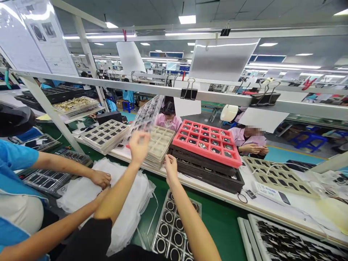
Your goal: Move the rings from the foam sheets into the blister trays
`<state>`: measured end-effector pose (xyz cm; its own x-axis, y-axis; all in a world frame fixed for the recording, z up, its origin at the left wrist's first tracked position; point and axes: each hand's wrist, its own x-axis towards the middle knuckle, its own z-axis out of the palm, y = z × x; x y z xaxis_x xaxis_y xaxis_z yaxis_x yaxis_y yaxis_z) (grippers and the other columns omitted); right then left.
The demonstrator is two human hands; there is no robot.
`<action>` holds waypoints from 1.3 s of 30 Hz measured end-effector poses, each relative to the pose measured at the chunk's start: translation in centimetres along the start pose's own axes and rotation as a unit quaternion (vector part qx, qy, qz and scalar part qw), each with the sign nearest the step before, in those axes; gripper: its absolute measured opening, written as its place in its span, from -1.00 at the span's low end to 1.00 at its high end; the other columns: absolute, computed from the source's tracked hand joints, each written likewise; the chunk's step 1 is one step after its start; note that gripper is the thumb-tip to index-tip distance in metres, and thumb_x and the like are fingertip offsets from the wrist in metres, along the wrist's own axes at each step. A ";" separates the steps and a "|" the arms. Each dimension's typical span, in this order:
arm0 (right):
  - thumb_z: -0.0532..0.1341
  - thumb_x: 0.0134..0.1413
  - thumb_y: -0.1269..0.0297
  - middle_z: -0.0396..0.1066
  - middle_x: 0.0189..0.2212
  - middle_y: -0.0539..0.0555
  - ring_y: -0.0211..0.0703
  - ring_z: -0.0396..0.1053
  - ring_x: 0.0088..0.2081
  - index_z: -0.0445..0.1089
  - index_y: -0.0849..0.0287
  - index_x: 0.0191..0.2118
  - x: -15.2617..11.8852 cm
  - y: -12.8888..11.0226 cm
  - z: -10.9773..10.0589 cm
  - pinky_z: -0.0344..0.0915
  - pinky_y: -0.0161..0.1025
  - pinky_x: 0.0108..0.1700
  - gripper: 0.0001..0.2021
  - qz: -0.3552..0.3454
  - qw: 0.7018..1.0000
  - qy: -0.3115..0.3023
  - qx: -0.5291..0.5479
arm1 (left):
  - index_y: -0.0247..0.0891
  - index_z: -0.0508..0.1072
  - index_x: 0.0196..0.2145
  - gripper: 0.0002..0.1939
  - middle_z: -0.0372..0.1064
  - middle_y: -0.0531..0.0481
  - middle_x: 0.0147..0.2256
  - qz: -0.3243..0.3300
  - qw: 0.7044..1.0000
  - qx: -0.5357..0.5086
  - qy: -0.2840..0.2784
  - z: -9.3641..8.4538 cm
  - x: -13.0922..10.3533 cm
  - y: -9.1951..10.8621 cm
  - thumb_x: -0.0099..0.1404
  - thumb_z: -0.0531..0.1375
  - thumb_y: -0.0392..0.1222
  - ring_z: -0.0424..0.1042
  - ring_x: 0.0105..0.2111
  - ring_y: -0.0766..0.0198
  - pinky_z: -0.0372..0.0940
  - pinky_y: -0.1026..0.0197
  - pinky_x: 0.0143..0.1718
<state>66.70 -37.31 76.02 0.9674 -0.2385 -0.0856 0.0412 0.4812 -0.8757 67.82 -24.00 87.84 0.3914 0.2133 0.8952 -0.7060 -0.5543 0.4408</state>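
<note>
Clear plastic tray [146, 114], blurred and tilted steeply upward, is in your left hand [140, 145], thumb and fingers pinched on its lower edge above the beige tray stack [160, 137]. Just right of that, your right hand [171, 168] has its fingertips at the stack's near right corner; you cannot tell from this view whether they are closed on an edge. Below your right forearm, a tray of round ringed pieces [173, 220] lies on the green work surface [223, 221]. Beside your right hand, a red tray [209, 155] with small parts in its pockets sits atop black trays [206, 174]. Farther right, a second beige tray [311, 193] holds dark pieces, and nearer you a white tray [255, 233] holds many black pieces.
</note>
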 end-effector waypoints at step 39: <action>-0.12 0.38 -0.12 -0.11 0.47 0.31 0.26 -0.16 0.48 0.02 0.08 0.49 -18.8 21.2 -31.9 -0.04 0.32 0.39 -0.31 0.040 0.841 0.160 -0.515 | -0.34 0.25 0.28 -0.53 0.20 -0.37 0.19 -0.294 0.796 0.146 -0.509 -6.4 -42.4 -4.3 0.51 -0.09 -0.17 0.24 0.24 -0.06 0.20 -0.23 0.25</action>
<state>41.44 -49.52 43.89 0.8329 -0.5343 -0.1441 -0.4194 -0.4397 -0.7942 50.44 -25.49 48.46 0.9837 -0.1744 -0.0437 -0.1144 -0.7942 0.5968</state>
